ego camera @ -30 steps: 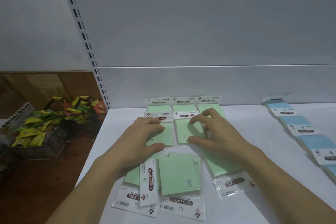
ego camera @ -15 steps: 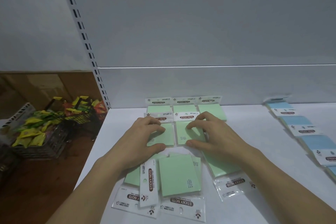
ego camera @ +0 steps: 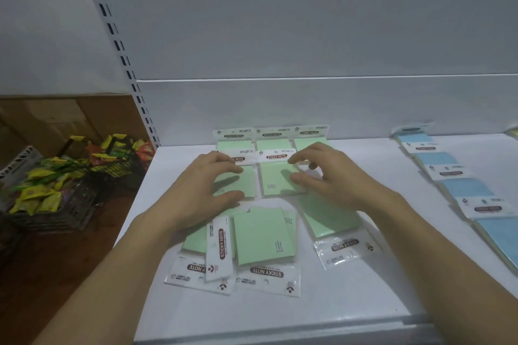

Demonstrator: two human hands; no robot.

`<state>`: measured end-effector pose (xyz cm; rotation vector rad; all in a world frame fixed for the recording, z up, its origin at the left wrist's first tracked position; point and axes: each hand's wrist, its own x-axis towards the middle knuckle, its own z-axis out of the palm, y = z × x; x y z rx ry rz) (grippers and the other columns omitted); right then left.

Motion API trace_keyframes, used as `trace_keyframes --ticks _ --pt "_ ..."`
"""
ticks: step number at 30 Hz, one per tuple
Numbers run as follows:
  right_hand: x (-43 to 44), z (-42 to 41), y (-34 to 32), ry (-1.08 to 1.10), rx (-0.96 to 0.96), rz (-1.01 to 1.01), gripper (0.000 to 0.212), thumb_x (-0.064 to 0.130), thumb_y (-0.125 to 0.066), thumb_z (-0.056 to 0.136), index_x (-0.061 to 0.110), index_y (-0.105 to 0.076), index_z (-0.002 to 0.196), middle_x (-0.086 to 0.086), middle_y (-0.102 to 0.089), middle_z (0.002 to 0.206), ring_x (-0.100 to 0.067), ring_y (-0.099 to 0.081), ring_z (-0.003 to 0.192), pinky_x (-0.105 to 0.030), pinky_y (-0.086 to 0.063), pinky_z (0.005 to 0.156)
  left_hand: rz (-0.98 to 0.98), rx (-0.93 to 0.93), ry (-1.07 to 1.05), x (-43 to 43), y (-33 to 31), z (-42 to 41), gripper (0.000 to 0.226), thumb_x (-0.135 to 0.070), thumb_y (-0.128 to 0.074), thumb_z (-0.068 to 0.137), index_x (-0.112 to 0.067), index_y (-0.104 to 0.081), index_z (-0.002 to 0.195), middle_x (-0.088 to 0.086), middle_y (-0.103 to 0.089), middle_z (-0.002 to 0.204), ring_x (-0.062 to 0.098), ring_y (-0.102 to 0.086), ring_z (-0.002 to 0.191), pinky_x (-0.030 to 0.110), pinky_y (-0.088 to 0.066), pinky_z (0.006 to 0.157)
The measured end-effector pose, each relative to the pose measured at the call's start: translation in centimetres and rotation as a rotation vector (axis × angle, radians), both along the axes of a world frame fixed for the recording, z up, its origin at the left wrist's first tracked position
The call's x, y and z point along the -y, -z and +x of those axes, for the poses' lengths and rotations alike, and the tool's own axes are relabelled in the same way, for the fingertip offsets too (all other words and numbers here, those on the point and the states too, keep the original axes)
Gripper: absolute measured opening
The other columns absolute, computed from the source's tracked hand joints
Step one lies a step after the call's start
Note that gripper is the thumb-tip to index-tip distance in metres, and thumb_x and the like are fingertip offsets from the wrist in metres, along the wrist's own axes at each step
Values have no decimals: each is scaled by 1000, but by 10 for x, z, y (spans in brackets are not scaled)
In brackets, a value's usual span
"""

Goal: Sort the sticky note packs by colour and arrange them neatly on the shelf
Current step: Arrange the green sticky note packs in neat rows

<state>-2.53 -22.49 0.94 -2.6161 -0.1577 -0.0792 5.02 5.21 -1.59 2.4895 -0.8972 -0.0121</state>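
Green packs on white shelf

A white shelf is being backed by a pale grey panel. A slotted upright is being seen at the panel's left edge. Left of the upright, a wire basket of bright packets is being kept on brown flooring, under dim light.

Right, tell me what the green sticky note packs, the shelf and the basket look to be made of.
Green sticky note packs: matte paper pads in clear glossy plastic sleeves, which glint at the header ends. Shelf: probably white painted metal, smooth with a soft sheen. Basket: dark wire mesh, likely coated metal.
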Motion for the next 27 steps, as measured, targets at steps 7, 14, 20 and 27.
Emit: trace_keyframes --ticks 7,14,20,27 --pt "19 -35 -28 -134 -309 -164 64 50 -84 74 43 -52 130 32 -50 113 4 -51 108 -21 -44 89 -144 36 41 7 -11 -15 29 -43 -68 90 -40 -65 119 -27 -55 121 -14 -46 111 9 -37 85" --pt "40 -42 -31 -123 -366 -187 76 51 -89 67 48 -49 131 22 -50 106 1 -50 100 -18 -43 80 179 -72 285 21 -34 -50 72 -75 -70 70 -50 -48 134 -35 -48 126 -11 -45 118 13 -41 96" --pt "65 -38 -31 -33 -303 282 13 19 -63 98 28 -69 104 -2 -66 97 -12 -58 74 -24 -46 68 300 -27 327 23 -39 -62 87 -74 -71 69 -52 -33 143 -39 -34 135 -13 -32 125 21 -35 108" --pt "86 -40 -29 225 -196 801 21 0 -53 99 12 -60 115 -7 -66 84 -20 -61 69 -34 -51 66 192 -2 259 21 -47 -61 69 -70 -68 74 -50 -46 137 -38 -46 132 -11 -44 122 18 -40 103"
